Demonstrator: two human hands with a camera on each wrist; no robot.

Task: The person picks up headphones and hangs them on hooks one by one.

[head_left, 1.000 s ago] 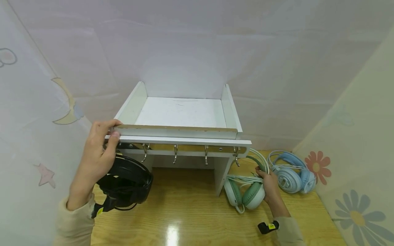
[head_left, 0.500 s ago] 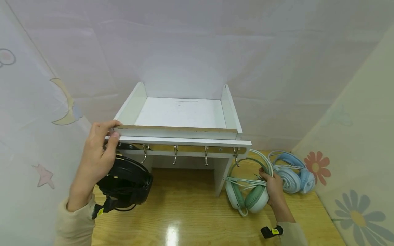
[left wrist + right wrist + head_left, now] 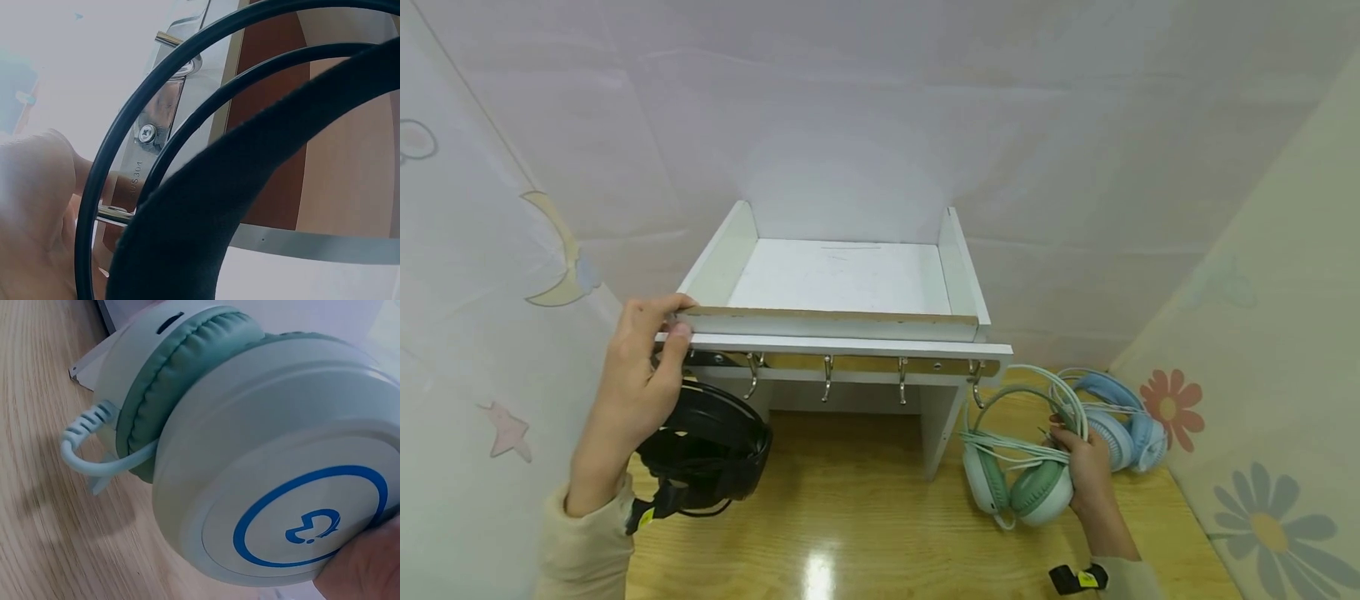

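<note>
A white wooden shelf point(image 3: 850, 327) stands at the middle, with metal hooks point(image 3: 827, 377) along its front. My left hand point(image 3: 632, 379) grips the shelf's front left corner, thumb against the front and fingers over the top. Black headphones point(image 3: 730, 421) hang just below that hand; in the left wrist view their black headband point(image 3: 187, 206) and cable loop pass in front of a hook. To the right of the shelf, my right hand point(image 3: 1088, 465) holds pale green and white headphones point(image 3: 1047, 492) by one side of the headband. Their cable is bundled across the earcups.
Light blue headphones point(image 3: 1112, 437) lie on the wooden table point(image 3: 850, 517) behind my right hand, partly covered by it. Patterned cloth walls close in the left, back and right sides. The shelf's right leg point(image 3: 938, 425) stands left of the green headphones.
My right hand has moved to the right and slightly nearer, bringing the green headphones away from the shelf's right leg. The left hand and the black headphones stay in place.
</note>
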